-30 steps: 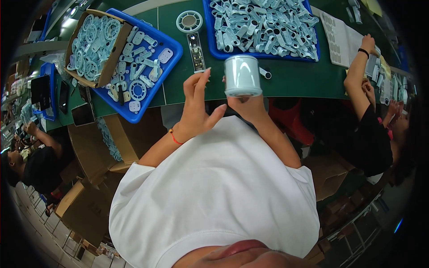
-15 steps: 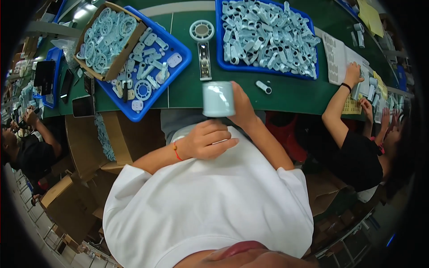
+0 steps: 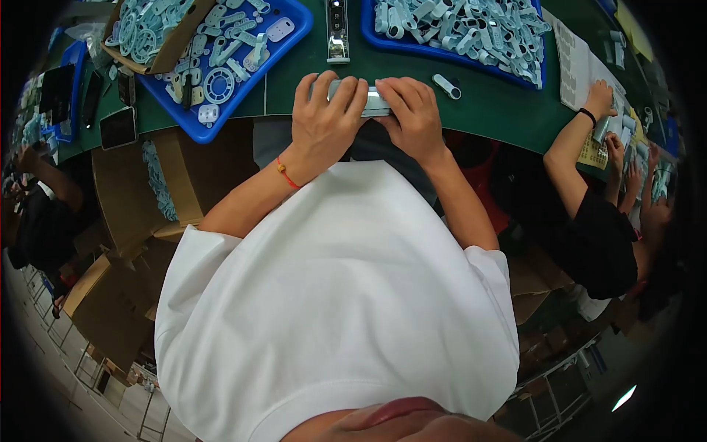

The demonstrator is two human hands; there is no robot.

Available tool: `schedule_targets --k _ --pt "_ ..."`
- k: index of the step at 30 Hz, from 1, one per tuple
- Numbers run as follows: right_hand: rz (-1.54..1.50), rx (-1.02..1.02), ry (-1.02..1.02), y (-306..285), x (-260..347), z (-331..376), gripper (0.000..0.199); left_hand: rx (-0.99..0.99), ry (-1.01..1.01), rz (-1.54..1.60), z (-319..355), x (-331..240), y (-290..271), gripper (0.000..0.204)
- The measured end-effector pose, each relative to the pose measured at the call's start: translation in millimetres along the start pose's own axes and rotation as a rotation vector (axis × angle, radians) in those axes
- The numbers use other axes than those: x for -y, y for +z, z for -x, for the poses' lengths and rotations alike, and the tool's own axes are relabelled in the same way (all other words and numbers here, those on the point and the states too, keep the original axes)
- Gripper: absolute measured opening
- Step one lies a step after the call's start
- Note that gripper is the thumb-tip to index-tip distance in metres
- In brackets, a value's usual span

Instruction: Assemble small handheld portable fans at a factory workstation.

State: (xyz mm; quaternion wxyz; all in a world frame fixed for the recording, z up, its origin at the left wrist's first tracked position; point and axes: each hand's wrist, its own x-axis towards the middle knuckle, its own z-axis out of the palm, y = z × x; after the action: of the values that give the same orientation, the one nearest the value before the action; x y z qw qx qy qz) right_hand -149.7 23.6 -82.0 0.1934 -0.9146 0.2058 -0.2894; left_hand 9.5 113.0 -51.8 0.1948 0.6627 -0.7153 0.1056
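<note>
Just over the near table edge, both hands hold a pale, glossy housing (image 3: 378,103) between them; its shape is mostly hidden by fingers. My left hand (image 3: 329,103), with a red cord on the wrist, closes over its left end with bent fingers. On the right end my right hand (image 3: 412,110) grips with fingers on top and the thumb below. Beyond my hands a narrow metal-edged strip assembly (image 3: 337,33) lies on the green table. A small pale elongated part (image 3: 446,86) with a dark round end lies right of my right hand.
A blue tray (image 3: 293,62) at left holds pale parts and a cardboard box (image 3: 171,53) of ring parts. Another blue tray (image 3: 442,60), heaped with pale parts, stands at right. A phone (image 3: 118,127) lies at far left. A co-worker's arm (image 3: 563,151) reaches in at right.
The pale cylinder-like housing was upright in my right hand, with my left hand closed near my chest. Now both hands grip a pale piece farther forward. The view has shifted, so the trays appear higher.
</note>
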Motion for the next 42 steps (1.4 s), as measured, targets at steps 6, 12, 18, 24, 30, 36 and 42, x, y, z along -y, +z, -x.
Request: schedule_targets --k 6,12,18,24,30,36,42 --pt "-0.036 -0.048 0.047 -3 2 -1 0.058 -0.029 -0.014 0.081 -2 1 -2 0.051" --pt "-0.115 0.006 0.075 -3 2 -3 0.043 0.023 -0.053 0.134 -4 2 -2 0.051" --pt "-0.083 -0.096 0.033 4 0 0 0.042 0.021 -0.050 0.136 -4 3 -2 0.049" --pt "-0.158 -0.066 0.095 2 -3 -4 0.044 0.055 -0.038 0.177 -7 8 -4 0.047" --pt "-0.102 -0.045 0.068 3 3 2 0.043 -0.005 -0.030 0.181 4 6 1 0.042" --pt "-0.026 -0.142 0.047 15 3 7 0.038 -0.086 -0.009 0.082 7 4 10 0.037" --pt "-0.008 -0.164 0.040 16 3 5 0.042 -0.111 -0.022 0.071 8 5 7 0.041"
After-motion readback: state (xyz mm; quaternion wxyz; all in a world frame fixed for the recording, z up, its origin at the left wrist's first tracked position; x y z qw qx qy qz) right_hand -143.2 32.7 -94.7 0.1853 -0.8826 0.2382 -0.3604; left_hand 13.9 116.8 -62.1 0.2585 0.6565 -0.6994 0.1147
